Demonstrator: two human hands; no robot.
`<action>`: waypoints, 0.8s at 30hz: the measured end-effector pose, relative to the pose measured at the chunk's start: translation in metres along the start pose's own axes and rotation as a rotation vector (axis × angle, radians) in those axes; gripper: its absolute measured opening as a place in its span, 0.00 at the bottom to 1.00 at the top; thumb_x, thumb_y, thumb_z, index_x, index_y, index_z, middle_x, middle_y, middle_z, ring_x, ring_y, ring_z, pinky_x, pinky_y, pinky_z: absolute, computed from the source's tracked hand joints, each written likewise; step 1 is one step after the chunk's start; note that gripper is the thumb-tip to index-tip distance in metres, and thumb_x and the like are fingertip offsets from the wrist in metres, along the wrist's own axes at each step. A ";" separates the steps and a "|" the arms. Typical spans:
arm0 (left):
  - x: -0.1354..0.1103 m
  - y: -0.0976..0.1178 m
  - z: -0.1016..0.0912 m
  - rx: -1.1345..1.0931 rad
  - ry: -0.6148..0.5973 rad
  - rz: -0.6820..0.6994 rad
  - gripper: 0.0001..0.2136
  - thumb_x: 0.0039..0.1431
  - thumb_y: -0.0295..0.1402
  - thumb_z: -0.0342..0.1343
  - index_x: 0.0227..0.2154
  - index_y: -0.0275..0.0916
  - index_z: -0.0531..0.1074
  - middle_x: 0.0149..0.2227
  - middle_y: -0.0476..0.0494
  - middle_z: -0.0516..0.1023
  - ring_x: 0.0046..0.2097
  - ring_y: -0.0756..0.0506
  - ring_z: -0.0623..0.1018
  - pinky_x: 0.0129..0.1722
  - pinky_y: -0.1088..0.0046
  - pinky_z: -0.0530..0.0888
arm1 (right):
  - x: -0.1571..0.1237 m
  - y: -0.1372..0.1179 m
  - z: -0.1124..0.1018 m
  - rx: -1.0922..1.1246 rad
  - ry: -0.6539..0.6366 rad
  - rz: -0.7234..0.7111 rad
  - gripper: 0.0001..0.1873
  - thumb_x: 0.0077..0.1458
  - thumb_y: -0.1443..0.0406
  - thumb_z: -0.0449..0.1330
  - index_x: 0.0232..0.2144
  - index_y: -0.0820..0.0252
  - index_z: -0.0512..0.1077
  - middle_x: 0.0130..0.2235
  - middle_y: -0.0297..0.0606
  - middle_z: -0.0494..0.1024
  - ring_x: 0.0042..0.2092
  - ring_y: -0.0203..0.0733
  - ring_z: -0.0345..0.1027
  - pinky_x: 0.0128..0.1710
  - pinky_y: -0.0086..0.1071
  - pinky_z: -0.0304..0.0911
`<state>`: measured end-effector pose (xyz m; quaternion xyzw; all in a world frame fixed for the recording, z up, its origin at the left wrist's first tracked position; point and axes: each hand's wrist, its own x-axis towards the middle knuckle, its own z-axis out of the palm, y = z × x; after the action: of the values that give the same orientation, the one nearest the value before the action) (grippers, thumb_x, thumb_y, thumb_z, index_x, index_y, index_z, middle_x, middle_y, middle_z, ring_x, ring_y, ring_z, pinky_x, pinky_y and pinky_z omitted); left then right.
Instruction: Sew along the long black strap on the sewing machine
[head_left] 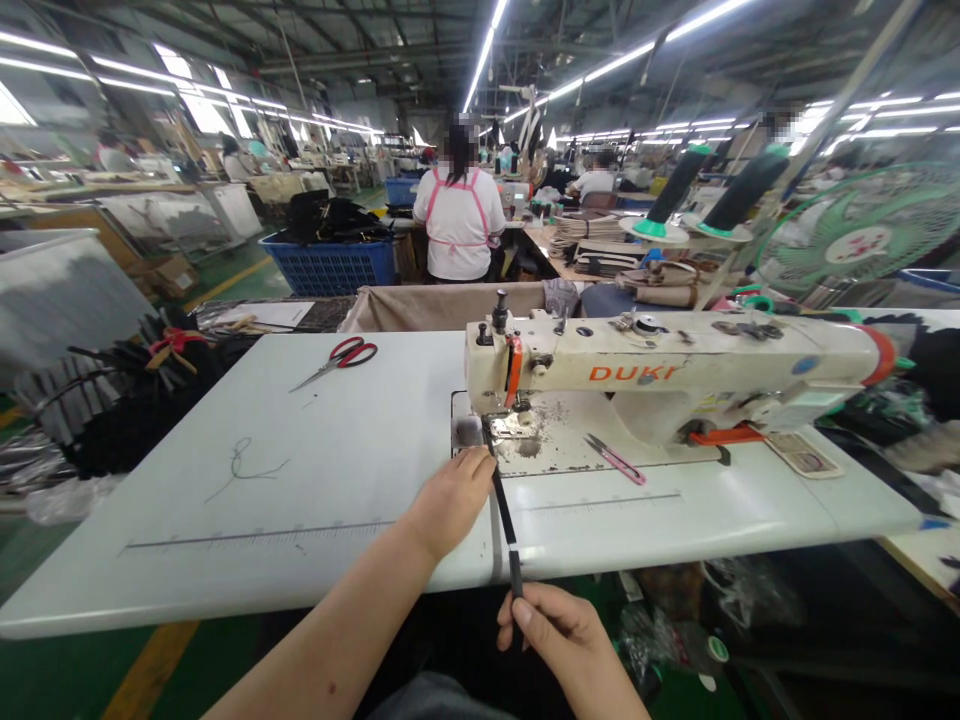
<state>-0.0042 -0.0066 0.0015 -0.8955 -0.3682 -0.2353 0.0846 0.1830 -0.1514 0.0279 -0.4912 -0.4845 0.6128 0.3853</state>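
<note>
Strip (506, 515), black, narrow, nearly straight

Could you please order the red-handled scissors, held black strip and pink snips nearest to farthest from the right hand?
1. Black strip, in the right hand.
2. Pink snips, by the machine.
3. Red-handled scissors, on the table's left.

The forearms (337, 622) are bare, the clothing (429, 697) dark.
</note>
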 end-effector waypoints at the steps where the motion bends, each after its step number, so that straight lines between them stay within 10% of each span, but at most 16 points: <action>1: 0.000 0.000 0.000 -0.001 -0.006 0.003 0.10 0.72 0.25 0.47 0.51 0.36 0.71 0.53 0.36 0.79 0.60 0.39 0.77 0.63 0.58 0.75 | -0.001 0.000 0.000 -0.004 -0.009 0.003 0.24 0.62 0.45 0.64 0.30 0.59 0.82 0.28 0.38 0.80 0.32 0.41 0.66 0.36 0.33 0.61; 24: 0.000 -0.001 -0.002 -0.066 -0.022 -0.030 0.10 0.73 0.26 0.48 0.52 0.36 0.70 0.55 0.34 0.77 0.59 0.39 0.77 0.63 0.59 0.74 | -0.010 0.009 0.007 0.221 0.014 0.143 0.26 0.59 0.45 0.67 0.27 0.63 0.79 0.21 0.36 0.78 0.23 0.35 0.66 0.27 0.28 0.53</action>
<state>-0.0053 -0.0063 0.0035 -0.8948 -0.3744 -0.2385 0.0475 0.1782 -0.1644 0.0218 -0.4835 -0.3751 0.6848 0.3957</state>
